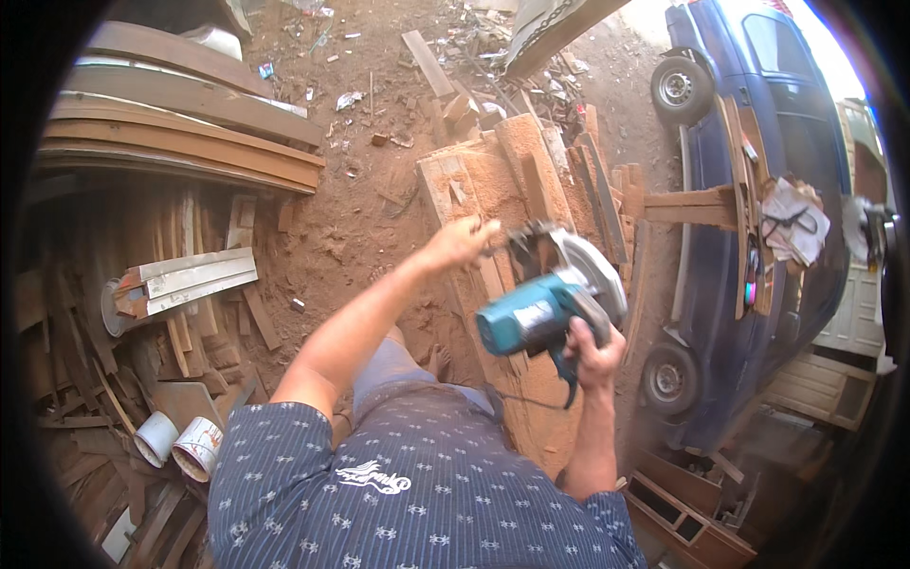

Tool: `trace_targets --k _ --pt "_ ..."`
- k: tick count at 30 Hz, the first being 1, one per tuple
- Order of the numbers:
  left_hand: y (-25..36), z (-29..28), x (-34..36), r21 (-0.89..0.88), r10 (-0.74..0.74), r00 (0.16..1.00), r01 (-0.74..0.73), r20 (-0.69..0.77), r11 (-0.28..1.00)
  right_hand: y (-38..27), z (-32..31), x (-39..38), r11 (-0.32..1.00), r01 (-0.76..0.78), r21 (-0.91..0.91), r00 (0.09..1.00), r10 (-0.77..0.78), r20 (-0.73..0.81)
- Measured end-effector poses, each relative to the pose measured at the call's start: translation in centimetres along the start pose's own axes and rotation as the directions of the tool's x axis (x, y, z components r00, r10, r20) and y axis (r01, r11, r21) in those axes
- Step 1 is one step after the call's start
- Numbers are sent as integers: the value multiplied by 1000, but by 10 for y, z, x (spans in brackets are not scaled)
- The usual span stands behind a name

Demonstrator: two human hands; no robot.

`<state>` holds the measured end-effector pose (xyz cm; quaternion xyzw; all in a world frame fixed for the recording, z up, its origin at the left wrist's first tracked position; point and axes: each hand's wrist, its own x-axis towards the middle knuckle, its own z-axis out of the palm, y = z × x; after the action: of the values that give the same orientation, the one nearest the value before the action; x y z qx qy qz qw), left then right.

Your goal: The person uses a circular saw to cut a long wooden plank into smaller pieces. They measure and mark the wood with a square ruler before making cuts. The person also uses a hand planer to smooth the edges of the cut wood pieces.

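A teal circular saw (517, 318) hangs above the sawdust-covered boards, with my right hand (596, 353) wrapped round its rear handle. The saw is tipped, so its pale metal base plate (595, 270) faces right and its toothed edge (531, 239) points away from me. My left hand (462, 242) is closed beside those teeth, its fingertips on something small and dark that I cannot make out. Motion blurs that spot. A black cord (540, 403) loops down from the saw. Below lies a thick wooden board (455, 194) strewn with orange sawdust.
Long planks (190, 133) are stacked at the far left, above a heap of offcuts. Two paint-stained buckets (197, 446) stand at the lower left. A blue van (720, 237) is parked on the right, with a wooden beam (690, 207) projecting beside it. Scraps litter the dirt ground (332, 228).
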<state>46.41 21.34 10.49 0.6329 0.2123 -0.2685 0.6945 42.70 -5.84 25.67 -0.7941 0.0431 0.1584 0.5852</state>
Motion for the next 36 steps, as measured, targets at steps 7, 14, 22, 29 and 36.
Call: trace_targets --k 7,14,22,29,36 --pt "-171 189 -21 880 490 790 -466 368 90 64 -169 -138 928 -6 373 996 39 -80" --pt "-211 290 33 860 147 897 -335 416 -386 173 -305 -185 984 -88 -154 946 34 -323" --pt "-94 282 -33 870 148 868 -436 474 -229 302 -375 -177 409 -180 -895 943 329 -39" --pt "45 243 -163 745 378 798 -587 469 317 418 -311 -164 108 97 -989 799 584 143" --pt "26 278 -206 661 422 794 -602 437 448 445 -277 -162 211 119 -970 701 674 233"
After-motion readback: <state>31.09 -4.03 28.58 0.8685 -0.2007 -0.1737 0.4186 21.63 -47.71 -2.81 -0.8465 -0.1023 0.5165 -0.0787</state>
